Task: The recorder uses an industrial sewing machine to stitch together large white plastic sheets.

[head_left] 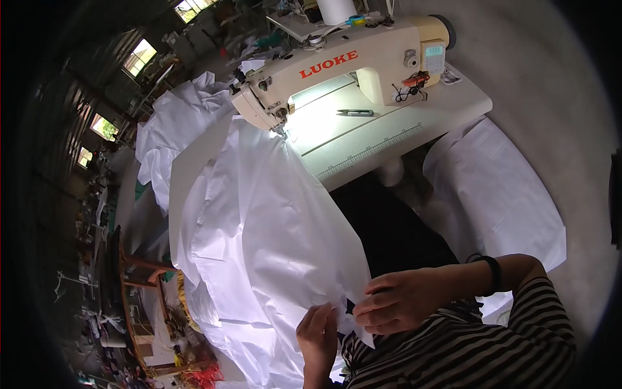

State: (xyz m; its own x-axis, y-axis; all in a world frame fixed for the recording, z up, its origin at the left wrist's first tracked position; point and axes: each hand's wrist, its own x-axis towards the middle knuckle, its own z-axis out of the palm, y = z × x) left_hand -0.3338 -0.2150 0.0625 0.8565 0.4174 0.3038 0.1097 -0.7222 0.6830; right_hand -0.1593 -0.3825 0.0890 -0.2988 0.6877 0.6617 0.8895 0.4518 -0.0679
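Note:
A large sheet of thin white fabric [272, 233] drapes from under the needle area of a sewing machine [337, 65] down toward my lap. My left hand [317, 334] pinches its lower edge with fingers bent together. Close beside it, my right hand [405, 301] closes its fingers on the same edge, a dark band on the wrist. A small pointed tip of the fabric hangs below the right fingers. At the machine, the fabric's upper end lies by the presser foot [280, 131]; whether it is under the foot I cannot tell.
Thread snips [355, 113] lie on the lit machine table [389, 139]. More white fabric is heaped at the back left [175, 123], and another white sheet [495, 188] hangs at the right. A wooden frame [139, 311] stands at lower left, near red strands [204, 375].

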